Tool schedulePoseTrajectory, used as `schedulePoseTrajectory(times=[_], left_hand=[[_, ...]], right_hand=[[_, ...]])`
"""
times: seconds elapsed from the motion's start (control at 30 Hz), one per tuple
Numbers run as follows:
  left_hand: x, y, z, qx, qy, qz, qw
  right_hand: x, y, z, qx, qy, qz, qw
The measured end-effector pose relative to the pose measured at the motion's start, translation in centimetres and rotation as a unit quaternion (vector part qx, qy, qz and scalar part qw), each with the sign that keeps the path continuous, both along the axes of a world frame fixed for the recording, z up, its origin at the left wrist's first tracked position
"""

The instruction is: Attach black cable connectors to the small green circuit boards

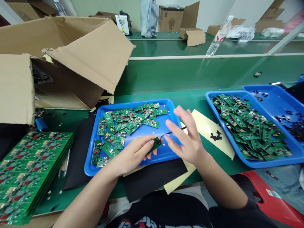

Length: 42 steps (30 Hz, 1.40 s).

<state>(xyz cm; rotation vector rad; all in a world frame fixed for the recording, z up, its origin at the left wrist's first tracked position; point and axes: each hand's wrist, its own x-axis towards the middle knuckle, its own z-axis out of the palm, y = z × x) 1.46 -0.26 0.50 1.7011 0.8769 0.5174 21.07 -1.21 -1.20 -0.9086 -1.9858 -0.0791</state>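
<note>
Bright light puts soft glare on the green panel [166, 74]; edges look stretched.

This is an electronics workshop, with stacked circuit panels [35, 167], trays [163, 123] of small boards [251, 129] and a green workbench [190, 98].

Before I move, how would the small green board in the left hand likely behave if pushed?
The small green board is probably stiff: its visible part shows no bend in the left hand. It should be light, being small enough for a fingertip grip. The black part on its face may be fragile, as it sits exposed.
</note>
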Motion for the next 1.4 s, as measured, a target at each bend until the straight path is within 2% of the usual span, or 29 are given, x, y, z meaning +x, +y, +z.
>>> schedulePoseTrajectory(times=[0.1, 0.2, 0.27, 0.33, 0.4, 0.47, 0.57, 0.63, 0.67, 0.8, 0.9, 1.0, 1.1, 1.4], left_hand=[[-0.4, 0.1, 0.1, 0.092, 0.054, 0.013, 0.994], [-0.7, 0.3, 0.2, 0.169, 0.098, 0.018, 0.981], [-0.8, 0.4, 0.1, 0.223, 0.114, 0.009, 0.968], [-0.7, 0.4, -0.3, 0.288, 0.114, 0.003, 0.951], [-0.6, 0.4, -0.7, 0.362, 0.101, 0.007, 0.927], [-0.5, 0.4, -1.0, 0.430, 0.083, 0.020, 0.899], [-0.5, 0.5, -1.3, 0.489, 0.060, 0.036, 0.869], [-0.6, 0.6, -1.4, 0.514, 0.052, 0.048, 0.855], [-0.6, 0.7, -1.5, 0.526, 0.050, 0.057, 0.847], [-0.8, 0.9, -1.8, 0.567, 0.034, 0.087, 0.819], [-0.8, 1.0, -1.8, 0.582, 0.026, 0.096, 0.807], [-0.7, 1.0, -1.8, 0.587, 0.024, 0.101, 0.803], [-0.7, 0.9, -1.8, 0.584, 0.021, 0.105, 0.805], [0.0, 0.3, -1.6, 0.524, 0.012, 0.134, 0.841]], right_hand=[[0.9, 0.3, 0.3, 0.029, 0.114, -0.079, 0.990], [1.8, 0.8, 0.3, 0.072, 0.237, -0.137, 0.959], [2.2, 1.1, 0.2, 0.070, 0.319, -0.145, 0.934], [2.3, 1.3, 0.0, 0.026, 0.392, -0.121, 0.912], [2.3, 1.4, 0.0, -0.053, 0.424, -0.084, 0.900], [2.1, 1.2, 0.1, -0.141, 0.404, -0.034, 0.903], [1.6, 0.6, 0.5, -0.266, 0.313, 0.068, 0.909], [1.1, 0.2, 0.6, -0.349, 0.256, 0.119, 0.894], [0.8, 0.1, 0.5, -0.392, 0.243, 0.138, 0.877], [0.2, 0.0, 0.1, -0.530, 0.294, 0.188, 0.773], [0.0, 0.1, -0.2, -0.571, 0.330, 0.214, 0.721], [-0.1, 0.0, -0.2, -0.583, 0.352, 0.245, 0.691], [-0.3, -0.1, -0.3, -0.583, 0.378, 0.253, 0.673], [-0.9, 0.0, -0.8, -0.614, 0.412, 0.254, 0.623]])
